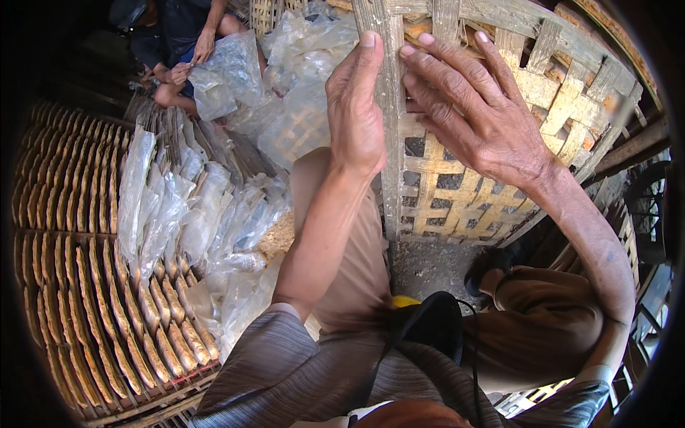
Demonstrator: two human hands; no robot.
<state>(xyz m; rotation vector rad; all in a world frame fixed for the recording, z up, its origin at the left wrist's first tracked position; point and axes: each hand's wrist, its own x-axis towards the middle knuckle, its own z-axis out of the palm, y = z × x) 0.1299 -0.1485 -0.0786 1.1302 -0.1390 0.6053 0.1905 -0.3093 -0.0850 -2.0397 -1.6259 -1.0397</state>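
Note:
In front of me is a bamboo frame (pixel 492 189) with a flat lattice of pale woven strips and a weathered wooden bar (pixel 389 143) along its left edge. My left hand (pixel 357 107) presses against the left side of that bar, thumb stretched upward. Its other fingers are mostly hidden, but it appears flat rather than wrapped round the bar. Over the upper part of the lattice lies my right hand (pixel 478 110), back of the hand up and fingers stretched out toward the bar. Neither hand visibly holds anything loose.
Left stand racks (pixel 71 285) with rows of thin brown slabs on edge. Crumpled clear plastic sheets (pixel 207 207) cover their right part and pile up behind. Another person (pixel 203 46) sits at the far left, handling a plastic sheet. A yellow thing (pixel 405 301) shows by my leg.

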